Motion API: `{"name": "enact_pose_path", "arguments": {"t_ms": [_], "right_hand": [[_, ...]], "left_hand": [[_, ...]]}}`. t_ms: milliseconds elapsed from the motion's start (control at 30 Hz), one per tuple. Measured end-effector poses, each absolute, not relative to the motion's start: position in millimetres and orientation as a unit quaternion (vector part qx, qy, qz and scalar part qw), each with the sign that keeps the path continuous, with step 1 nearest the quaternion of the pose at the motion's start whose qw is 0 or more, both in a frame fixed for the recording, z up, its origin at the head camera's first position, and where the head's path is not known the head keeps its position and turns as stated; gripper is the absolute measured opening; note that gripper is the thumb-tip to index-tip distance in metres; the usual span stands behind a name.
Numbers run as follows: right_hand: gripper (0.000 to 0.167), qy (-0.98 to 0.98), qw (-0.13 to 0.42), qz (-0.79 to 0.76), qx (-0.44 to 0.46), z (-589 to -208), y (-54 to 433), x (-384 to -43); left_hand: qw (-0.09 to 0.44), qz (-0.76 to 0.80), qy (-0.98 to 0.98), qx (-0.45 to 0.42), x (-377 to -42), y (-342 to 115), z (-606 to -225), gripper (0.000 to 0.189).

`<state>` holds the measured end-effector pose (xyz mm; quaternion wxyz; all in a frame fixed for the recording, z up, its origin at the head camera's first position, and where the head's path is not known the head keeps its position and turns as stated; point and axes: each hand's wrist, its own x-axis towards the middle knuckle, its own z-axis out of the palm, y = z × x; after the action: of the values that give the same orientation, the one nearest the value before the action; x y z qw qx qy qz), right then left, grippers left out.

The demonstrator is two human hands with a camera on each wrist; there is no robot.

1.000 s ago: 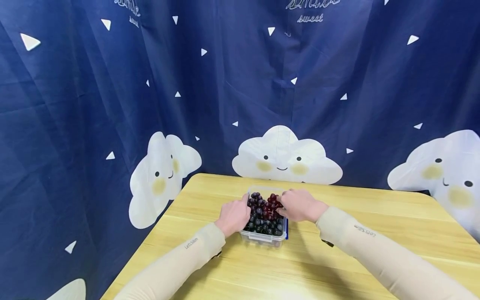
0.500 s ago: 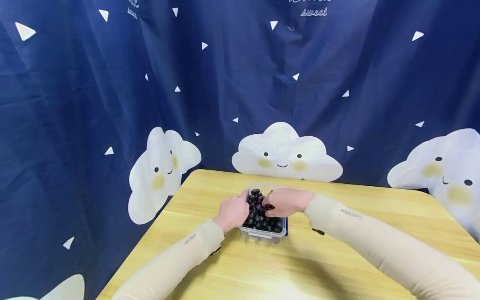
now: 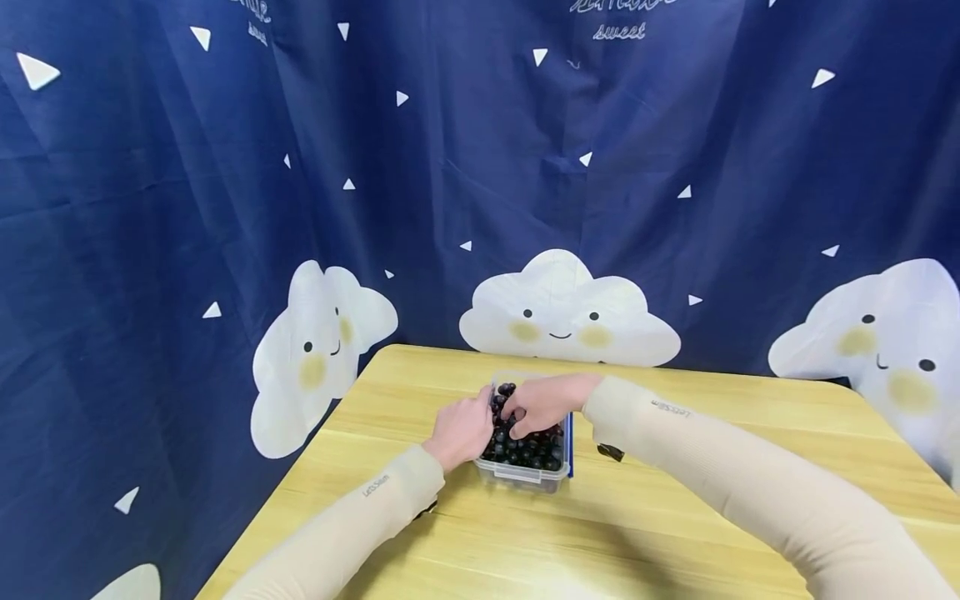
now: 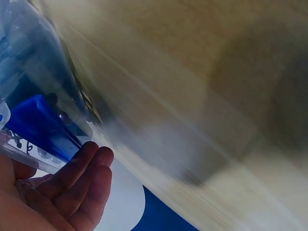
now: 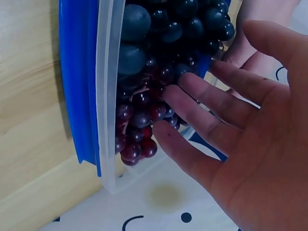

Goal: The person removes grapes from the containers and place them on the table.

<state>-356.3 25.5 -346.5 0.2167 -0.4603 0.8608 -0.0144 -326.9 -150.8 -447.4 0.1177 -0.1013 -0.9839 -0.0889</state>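
A clear plastic food container (image 3: 517, 476) filled with grapes stands on the table. Dark grapes (image 3: 525, 454) fill much of it, and a cluster of reddish grapes (image 5: 137, 137) lies by the wall in the right wrist view. My left hand (image 3: 459, 429) grips the container's left side, fingers curled by a blue latch flap (image 4: 41, 122) in the left wrist view. My right hand (image 3: 550, 403) is over the container, fingers spread and slightly bent against the grapes, pinching none that I can see. It hides part of the grapes in the head view.
A light wooden table (image 3: 675, 483) bears the container. Another blue flap (image 5: 79, 77) hangs down the container's right side. Behind the table hangs a dark blue curtain (image 3: 420, 200) printed with white clouds and triangles.
My right hand has moved left across the container, from the reddish grapes at its right side to the dark grapes near the middle. The left hand keeps its hold on the side.
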Motion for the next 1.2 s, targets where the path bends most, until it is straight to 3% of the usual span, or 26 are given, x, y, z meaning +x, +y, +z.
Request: {"name": "enact_pose_path", "arguments": {"t_ms": [433, 700, 1067, 1200], "right_hand": [[0.043, 0.853, 0.239, -0.026, -0.464, -347, 16, -358], [0.034, 0.861, 0.257, -0.017, -0.438, -349, 8, -360], [0.036, 0.856, 0.276, 0.023, -0.436, -352, 2, -355], [0.047, 0.864, 0.269, 0.024, -0.425, -354, 1, -352]], "left_hand": [[0.125, -0.094, -0.982, -0.104, -327, -150, -445, 0.045], [0.131, -0.097, -0.981, -0.109, -326, -151, -446, 0.047], [0.131, -0.093, -0.981, -0.107, -324, -149, -449, 0.048], [0.129, -0.091, -0.982, -0.108, -325, -150, -448, 0.050]]}}
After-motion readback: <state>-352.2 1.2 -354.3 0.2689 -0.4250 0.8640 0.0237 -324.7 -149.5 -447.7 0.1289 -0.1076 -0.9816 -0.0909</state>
